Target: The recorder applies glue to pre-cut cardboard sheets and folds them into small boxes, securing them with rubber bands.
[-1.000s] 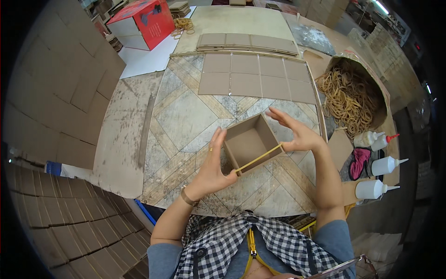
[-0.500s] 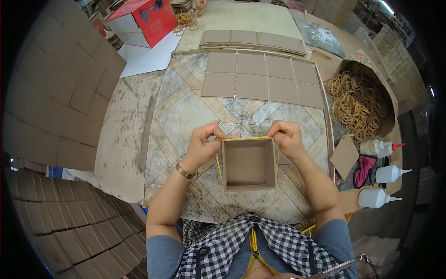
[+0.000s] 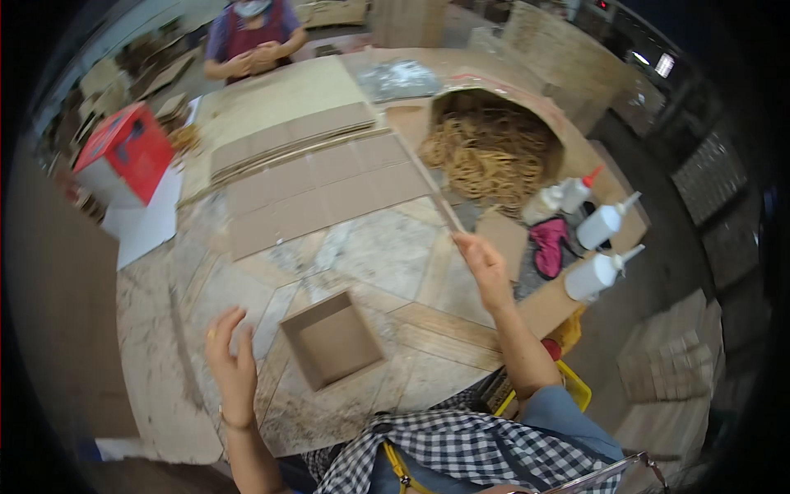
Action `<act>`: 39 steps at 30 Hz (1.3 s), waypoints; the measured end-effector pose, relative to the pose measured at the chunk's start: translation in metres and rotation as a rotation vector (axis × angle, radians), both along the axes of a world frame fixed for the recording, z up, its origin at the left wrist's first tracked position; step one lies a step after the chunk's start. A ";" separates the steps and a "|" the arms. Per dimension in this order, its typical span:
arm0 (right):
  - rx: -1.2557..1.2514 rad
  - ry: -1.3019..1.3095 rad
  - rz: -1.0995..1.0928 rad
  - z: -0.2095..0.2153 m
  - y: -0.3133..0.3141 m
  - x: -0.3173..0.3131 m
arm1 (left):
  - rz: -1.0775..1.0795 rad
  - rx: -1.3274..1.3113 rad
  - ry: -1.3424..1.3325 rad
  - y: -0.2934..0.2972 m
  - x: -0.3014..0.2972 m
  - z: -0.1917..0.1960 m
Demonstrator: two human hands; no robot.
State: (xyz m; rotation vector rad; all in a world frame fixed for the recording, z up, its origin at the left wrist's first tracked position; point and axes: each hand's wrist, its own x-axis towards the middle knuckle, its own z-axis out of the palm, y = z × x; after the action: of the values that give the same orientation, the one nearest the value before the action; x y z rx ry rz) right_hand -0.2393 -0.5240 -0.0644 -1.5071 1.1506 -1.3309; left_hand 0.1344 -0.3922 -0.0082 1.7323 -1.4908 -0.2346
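The open cardboard box (image 3: 333,338) sits on the patterned tabletop (image 3: 370,247) at about six o'clock, mouth up, touched by neither hand. The left hand (image 3: 232,362) hovers just beside it at eight o'clock, fingers spread and empty. The right hand (image 3: 485,267) is up at three o'clock, fingers loosely curled; whether it pinches anything I cannot tell.

What worries me is that right hand: the three glue bottles (image 3: 605,222) stand close at its two o'clock side, near the table's right edge, and a careless sweep outward would probably tip one over or off. The heap of rubber bands (image 3: 490,148) at one o'clock is near enough to snag fingers too. The box, unheld, could likely slide toward the near edge if nudged.

Open room lies between the box and the flat cardboard panels (image 3: 321,189) at twelve o'clock. A red box (image 3: 123,152) sits well apart at ten o'clock, and another person (image 3: 251,37) works at the far end
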 end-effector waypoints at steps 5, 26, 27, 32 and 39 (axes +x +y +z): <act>-0.200 1.195 -0.994 -0.014 -0.021 -0.164 | -0.252 0.213 -0.208 -0.012 -0.112 0.034; 0.004 -0.030 0.350 0.040 0.070 0.126 | -0.540 0.216 -0.479 0.070 -0.082 0.000; -0.044 -0.029 0.500 0.027 0.066 0.138 | -0.540 0.161 -0.458 0.071 -0.078 0.000; -0.028 0.330 0.550 -0.020 0.077 0.146 | -0.533 0.044 -0.395 0.086 -0.054 0.008; -0.236 0.813 0.614 0.018 0.086 0.128 | -0.380 -0.075 0.025 0.128 -0.025 0.006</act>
State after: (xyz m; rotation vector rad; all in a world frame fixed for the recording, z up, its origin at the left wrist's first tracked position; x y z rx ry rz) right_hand -0.1111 -0.4380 -0.0460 -2.4384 0.8560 -0.4297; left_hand 0.1097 -0.2644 -0.0019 1.3714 -1.7796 -0.3894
